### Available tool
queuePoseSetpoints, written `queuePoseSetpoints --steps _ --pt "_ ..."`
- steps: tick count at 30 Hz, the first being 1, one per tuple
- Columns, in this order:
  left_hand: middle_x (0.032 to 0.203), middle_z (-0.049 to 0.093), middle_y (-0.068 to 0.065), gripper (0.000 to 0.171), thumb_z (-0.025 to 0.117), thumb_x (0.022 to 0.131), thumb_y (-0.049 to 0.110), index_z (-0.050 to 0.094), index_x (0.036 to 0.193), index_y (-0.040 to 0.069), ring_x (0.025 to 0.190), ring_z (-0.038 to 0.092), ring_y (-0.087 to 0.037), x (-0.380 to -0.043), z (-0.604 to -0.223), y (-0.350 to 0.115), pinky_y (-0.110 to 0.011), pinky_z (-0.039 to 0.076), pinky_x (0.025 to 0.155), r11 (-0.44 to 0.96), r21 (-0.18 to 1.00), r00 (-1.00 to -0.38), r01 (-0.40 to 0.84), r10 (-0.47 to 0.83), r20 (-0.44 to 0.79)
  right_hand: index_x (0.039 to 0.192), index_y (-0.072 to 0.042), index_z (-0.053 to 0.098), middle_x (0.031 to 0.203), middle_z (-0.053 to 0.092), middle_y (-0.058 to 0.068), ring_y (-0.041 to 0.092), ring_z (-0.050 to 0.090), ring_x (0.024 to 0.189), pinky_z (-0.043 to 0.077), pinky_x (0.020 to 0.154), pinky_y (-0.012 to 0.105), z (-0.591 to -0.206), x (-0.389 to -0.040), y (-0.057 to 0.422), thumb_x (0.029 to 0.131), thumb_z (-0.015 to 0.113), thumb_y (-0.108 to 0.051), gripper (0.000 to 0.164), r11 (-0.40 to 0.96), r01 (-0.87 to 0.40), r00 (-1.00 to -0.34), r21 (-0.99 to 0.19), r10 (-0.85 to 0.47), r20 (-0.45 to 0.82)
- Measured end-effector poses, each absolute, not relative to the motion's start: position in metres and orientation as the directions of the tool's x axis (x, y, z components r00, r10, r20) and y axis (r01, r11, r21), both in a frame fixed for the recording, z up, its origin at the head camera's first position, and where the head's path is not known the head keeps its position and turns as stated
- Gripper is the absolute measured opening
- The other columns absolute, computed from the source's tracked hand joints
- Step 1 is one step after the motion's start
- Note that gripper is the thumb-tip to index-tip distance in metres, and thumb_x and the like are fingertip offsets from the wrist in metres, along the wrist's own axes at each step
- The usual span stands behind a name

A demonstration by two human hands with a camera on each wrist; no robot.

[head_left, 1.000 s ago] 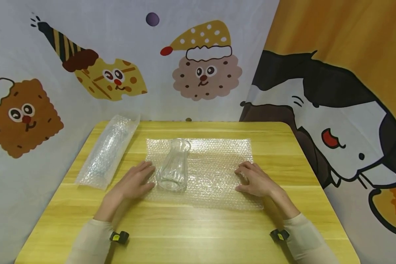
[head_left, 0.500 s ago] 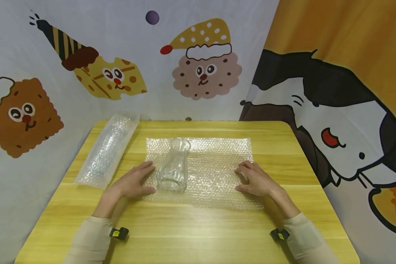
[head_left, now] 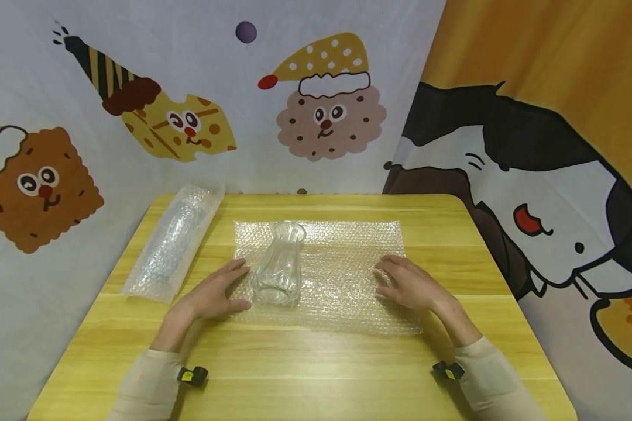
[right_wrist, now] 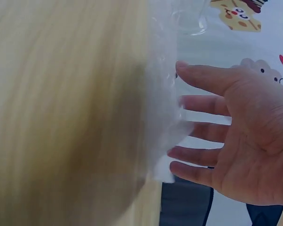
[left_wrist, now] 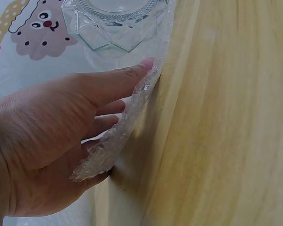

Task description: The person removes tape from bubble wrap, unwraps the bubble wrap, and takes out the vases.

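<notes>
A clear glass vase lies on its side on a flat sheet of bubble wrap, its mouth pointing away from me and its faceted base towards me. My left hand rests at the sheet's left edge, beside the vase. In the left wrist view the thumb touches the wrap near the vase's base, and part of the little finger is hidden by the edge. My right hand is at the sheet's right edge with fingers spread; in the right wrist view their tips meet or nearly meet the wrap.
A long bubble-wrapped bundle lies at the table's back left, its contents hard to make out. The yellow wooden table stands against cloth hangings printed with cartoon figures.
The vase and wrap stay in place. Compared with a second ago, my left thumb sits slightly nearer me, and my right thumb has shifted a little towards the other fingers.
</notes>
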State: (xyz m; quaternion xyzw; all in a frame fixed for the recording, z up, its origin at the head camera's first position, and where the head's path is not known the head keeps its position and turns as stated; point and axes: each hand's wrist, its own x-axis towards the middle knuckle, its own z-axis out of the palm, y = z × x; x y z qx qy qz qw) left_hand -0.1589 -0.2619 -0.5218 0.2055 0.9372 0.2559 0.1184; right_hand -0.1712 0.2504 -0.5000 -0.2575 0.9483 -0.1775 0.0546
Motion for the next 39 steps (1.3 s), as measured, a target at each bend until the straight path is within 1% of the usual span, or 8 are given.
queuePoseSetpoints --steps 3,7,13,19,26,30,34,39 --pt "0.186 0.027 -0.026 0.096 0.089 0.097 0.046 0.046 0.170 0.000 0.169 0.031 -0.056 -0.159 -0.522 -0.262 -0.075 0.030 0.136 0.782 0.532 -0.887 0.326 0.448 -0.113 0.152 0.003 0.065 0.161 0.061 0.031 0.051 0.059 0.150 0.050 0.127 0.069 -0.496 -0.174 0.244 0.104 0.083 -0.027 0.060 0.785 -0.498 -0.850 -0.368 -0.525 0.030" --pt "0.185 0.028 -0.026 0.096 0.089 0.097 0.045 0.047 0.169 0.000 0.169 0.031 -0.056 -0.159 -0.522 -0.261 -0.075 0.032 0.136 0.781 0.533 -0.887 0.327 0.448 -0.111 0.156 0.003 0.061 0.163 0.061 0.028 0.048 0.058 0.152 0.048 0.128 0.068 -0.490 -0.177 0.230 0.106 0.081 -0.028 0.061 0.733 -0.501 -0.844 -0.460 -0.532 0.071" --pt "0.185 0.029 -0.027 0.095 0.090 0.097 0.043 0.047 0.168 -0.002 0.169 0.031 -0.056 -0.159 -0.521 -0.259 -0.074 0.031 0.136 0.783 0.530 -0.888 0.326 0.446 -0.112 0.161 -0.002 0.056 0.167 0.059 0.022 0.047 0.056 0.156 0.045 0.130 0.070 -0.488 -0.183 0.204 0.108 0.078 -0.034 0.066 0.645 -0.438 -0.862 -0.627 -0.500 0.088" --pt "0.185 0.028 -0.027 0.095 0.090 0.096 0.042 0.047 0.168 -0.002 0.168 0.031 -0.057 -0.159 -0.521 -0.259 -0.074 0.030 0.136 0.785 0.533 -0.892 0.316 0.437 -0.115 0.167 -0.005 0.050 0.170 0.056 0.021 0.049 0.057 0.153 0.050 0.126 0.070 -0.487 -0.191 0.179 0.111 0.073 -0.040 0.070 0.549 -0.371 -0.872 -0.749 -0.484 0.077" --pt "0.185 0.028 -0.026 0.095 0.090 0.096 0.044 0.047 0.169 -0.001 0.168 0.031 -0.057 -0.159 -0.522 -0.259 -0.074 0.030 0.136 0.783 0.538 -0.895 0.311 0.432 -0.112 0.172 -0.007 0.042 0.177 0.045 0.022 0.055 0.048 0.160 0.048 0.129 0.069 -0.484 -0.201 0.150 0.113 0.067 -0.045 0.074 0.431 -0.208 -0.889 -0.878 -0.458 -0.014" --pt "0.185 0.028 -0.026 0.095 0.090 0.096 0.044 0.048 0.168 -0.001 0.168 0.031 -0.057 -0.158 -0.523 -0.260 -0.075 0.029 0.136 0.779 0.547 -0.897 0.307 0.429 -0.106 0.172 -0.011 0.042 0.178 0.045 0.016 0.047 0.050 0.161 0.048 0.131 0.065 -0.480 -0.209 0.136 0.112 0.067 -0.054 0.078 0.377 -0.072 -0.902 -0.924 -0.419 -0.101" --pt "0.185 0.028 -0.026 0.094 0.090 0.096 0.044 0.048 0.169 0.000 0.169 0.030 -0.057 -0.157 -0.524 -0.259 -0.075 0.028 0.136 0.776 0.554 -0.899 0.301 0.424 -0.105 0.172 -0.011 0.042 0.175 0.050 0.014 0.041 0.054 0.158 0.049 0.131 0.062 -0.480 -0.215 0.126 0.111 0.065 -0.059 0.081 0.326 0.009 -0.886 -0.945 -0.436 -0.159" --pt "0.185 0.028 -0.025 0.095 0.090 0.096 0.044 0.048 0.169 0.001 0.169 0.030 -0.056 -0.156 -0.523 -0.259 -0.075 0.028 0.136 0.780 0.553 -0.903 0.293 0.416 -0.108 0.171 -0.001 0.039 0.169 0.053 0.023 0.047 0.056 0.154 0.048 0.132 0.063 -0.483 -0.219 0.113 0.114 0.064 -0.051 0.080 0.252 0.071 -0.861 -0.965 -0.472 -0.187"
